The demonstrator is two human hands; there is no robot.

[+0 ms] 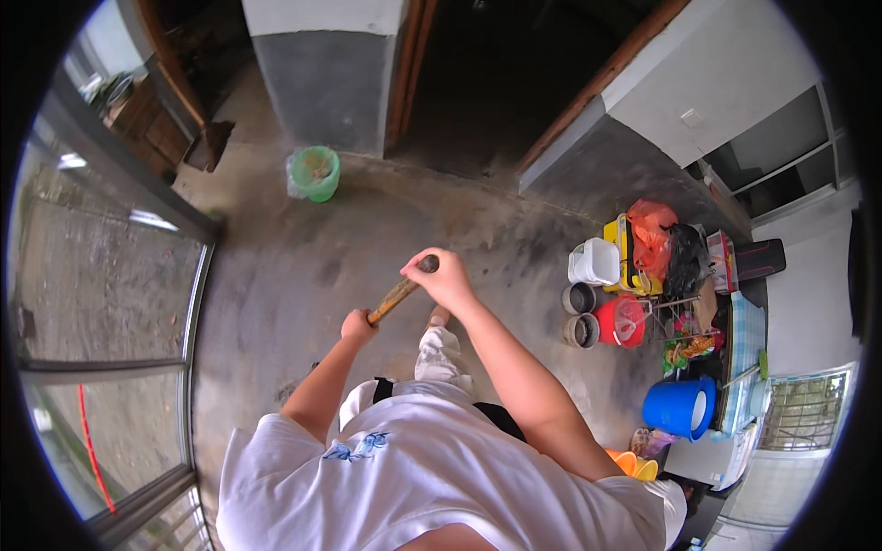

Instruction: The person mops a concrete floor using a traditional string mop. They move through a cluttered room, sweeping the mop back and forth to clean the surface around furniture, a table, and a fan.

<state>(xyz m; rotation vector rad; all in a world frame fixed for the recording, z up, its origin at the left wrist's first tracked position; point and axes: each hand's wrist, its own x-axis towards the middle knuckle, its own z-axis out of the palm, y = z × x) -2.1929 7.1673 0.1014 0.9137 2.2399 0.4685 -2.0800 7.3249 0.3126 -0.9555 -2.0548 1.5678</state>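
Observation:
A wooden pole [396,298] slants in front of my body, its rounded dark top toward the far right and its lower part running down toward the near left. My right hand [448,278] is closed around the upper end. Lower on the pole, my left hand [358,326] grips it with the fingers wrapped round. Beyond my left hand the pole is hidden by my forearm, so I cannot tell what its lower end carries. A small dark patch [287,393] shows on the floor left of that forearm.
A green bin [317,174] stands on the concrete floor [266,266] at the far left. To the right are a white bucket [595,263], a red bucket [621,321], a blue bucket [678,409] and bags. Glass doors [110,266] line the left; a dark doorway [505,83] opens ahead.

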